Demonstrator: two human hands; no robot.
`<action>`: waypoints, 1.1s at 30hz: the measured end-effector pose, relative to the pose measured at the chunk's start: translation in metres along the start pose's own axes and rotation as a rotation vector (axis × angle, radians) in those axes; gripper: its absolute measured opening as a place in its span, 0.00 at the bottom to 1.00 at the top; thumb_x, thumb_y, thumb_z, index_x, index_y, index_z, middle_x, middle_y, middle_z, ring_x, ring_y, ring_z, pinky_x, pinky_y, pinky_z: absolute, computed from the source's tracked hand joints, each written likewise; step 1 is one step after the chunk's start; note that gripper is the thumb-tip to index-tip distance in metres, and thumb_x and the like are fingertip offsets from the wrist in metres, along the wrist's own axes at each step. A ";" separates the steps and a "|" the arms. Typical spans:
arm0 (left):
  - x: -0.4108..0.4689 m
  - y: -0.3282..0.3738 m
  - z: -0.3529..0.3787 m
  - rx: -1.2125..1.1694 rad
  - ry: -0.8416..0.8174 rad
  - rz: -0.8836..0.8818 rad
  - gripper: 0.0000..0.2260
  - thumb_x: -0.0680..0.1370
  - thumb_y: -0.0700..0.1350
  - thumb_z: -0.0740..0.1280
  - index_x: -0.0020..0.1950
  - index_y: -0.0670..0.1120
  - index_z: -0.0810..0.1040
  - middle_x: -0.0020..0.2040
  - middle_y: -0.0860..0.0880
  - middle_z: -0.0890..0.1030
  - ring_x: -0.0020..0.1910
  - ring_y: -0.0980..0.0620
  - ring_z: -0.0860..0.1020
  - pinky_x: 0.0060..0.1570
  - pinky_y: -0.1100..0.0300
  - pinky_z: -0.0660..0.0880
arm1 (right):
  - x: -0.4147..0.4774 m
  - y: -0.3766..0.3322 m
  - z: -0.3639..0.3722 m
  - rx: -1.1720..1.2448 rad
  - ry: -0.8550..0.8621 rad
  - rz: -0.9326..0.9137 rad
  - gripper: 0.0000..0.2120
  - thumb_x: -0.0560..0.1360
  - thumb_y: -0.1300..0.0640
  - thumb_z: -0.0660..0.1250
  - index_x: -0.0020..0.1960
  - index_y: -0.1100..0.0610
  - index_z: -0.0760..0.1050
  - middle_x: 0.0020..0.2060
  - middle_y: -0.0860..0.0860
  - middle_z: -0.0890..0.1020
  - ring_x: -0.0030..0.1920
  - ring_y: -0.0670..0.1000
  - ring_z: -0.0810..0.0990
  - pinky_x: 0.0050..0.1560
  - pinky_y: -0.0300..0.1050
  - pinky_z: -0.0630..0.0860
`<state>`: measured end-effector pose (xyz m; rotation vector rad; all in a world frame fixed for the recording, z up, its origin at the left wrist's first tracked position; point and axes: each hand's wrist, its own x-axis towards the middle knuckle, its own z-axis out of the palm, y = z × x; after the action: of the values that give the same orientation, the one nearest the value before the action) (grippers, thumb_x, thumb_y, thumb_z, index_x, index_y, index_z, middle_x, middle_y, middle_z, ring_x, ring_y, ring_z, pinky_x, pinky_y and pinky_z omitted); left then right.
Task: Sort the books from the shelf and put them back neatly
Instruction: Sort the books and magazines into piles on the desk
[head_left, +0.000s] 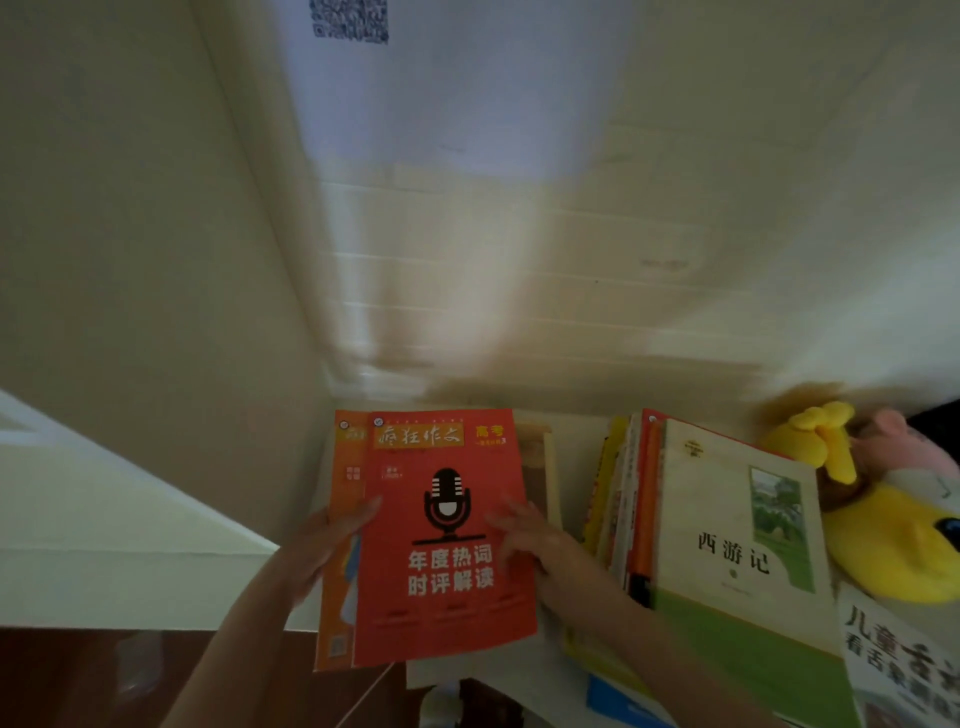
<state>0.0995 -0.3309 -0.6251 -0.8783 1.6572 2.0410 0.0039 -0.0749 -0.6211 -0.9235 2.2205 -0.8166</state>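
Red mic-cover paperback (447, 540) sits atop an orange paperback (343, 525), left of the book pile (727, 530); left hand (322, 551) fingers clamped on its edge, right hand (524, 535) fingers spread on cover, grip unclear, so person should square both edges before shelving.

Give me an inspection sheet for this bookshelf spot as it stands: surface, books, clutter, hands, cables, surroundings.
Surface: pale shelf top, mostly covered by books.
Job's things: red book with a microphone cover overlaps an orange book beneath it; a pile topped by a cream and green book lies to the right.
Clutter: yellow plush toy at the far right.
Hands: left hand holds the red book's left edge, thumb on the cover; right hand lies on its right edge, grip unclear.
Cables: nothing seen.
Surroundings: cream wall, a sheet with a QR code above, dark floor below.
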 end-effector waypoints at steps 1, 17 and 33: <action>0.001 -0.001 0.001 0.004 0.005 0.010 0.38 0.56 0.65 0.76 0.60 0.46 0.77 0.51 0.43 0.84 0.50 0.42 0.83 0.57 0.43 0.75 | 0.000 0.003 0.000 0.040 0.061 0.025 0.14 0.76 0.62 0.66 0.53 0.44 0.73 0.73 0.42 0.58 0.75 0.43 0.47 0.77 0.43 0.47; 0.009 -0.021 0.004 -0.152 0.227 0.153 0.14 0.74 0.41 0.70 0.59 0.44 0.76 0.45 0.38 0.84 0.41 0.37 0.83 0.38 0.46 0.81 | 0.025 0.002 0.009 0.335 0.347 0.374 0.30 0.78 0.67 0.59 0.75 0.48 0.56 0.71 0.49 0.65 0.73 0.51 0.62 0.69 0.47 0.67; -0.011 -0.002 -0.010 -0.009 0.394 0.290 0.10 0.74 0.44 0.71 0.54 0.50 0.79 0.41 0.45 0.85 0.38 0.42 0.84 0.45 0.42 0.80 | 0.055 0.002 -0.002 0.415 0.541 0.664 0.29 0.64 0.61 0.79 0.56 0.58 0.64 0.49 0.51 0.76 0.49 0.50 0.77 0.39 0.40 0.76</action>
<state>0.1112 -0.3390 -0.6200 -1.1611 2.0899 2.1634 -0.0304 -0.1150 -0.6361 0.2699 2.4125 -1.2085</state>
